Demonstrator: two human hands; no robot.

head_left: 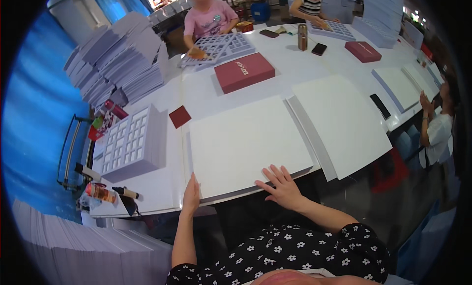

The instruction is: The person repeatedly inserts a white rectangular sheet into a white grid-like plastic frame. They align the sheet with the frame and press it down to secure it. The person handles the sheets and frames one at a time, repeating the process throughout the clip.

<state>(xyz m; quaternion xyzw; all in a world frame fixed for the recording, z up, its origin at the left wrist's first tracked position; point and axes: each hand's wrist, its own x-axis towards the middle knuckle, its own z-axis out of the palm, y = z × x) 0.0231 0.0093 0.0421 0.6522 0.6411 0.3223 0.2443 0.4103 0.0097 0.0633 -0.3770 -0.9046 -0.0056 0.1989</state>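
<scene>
Crosswise, the white board (248, 142), long axis seemingly left to right.

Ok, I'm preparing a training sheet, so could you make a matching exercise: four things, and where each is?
1. Bare left hand
2. Bare right hand
3. Small dark-red square piece
4. Bronze-coloured cylindrical flask

A. Standing between two black rectangular phones
B. Fingers spread, at the near edge of the large white rectangular board
C. Between the white gridded tray stack and the board
D. Fingers together, at the board's near left corner

Pairs: 1-D; 2-B; 3-C; 4-A
</scene>
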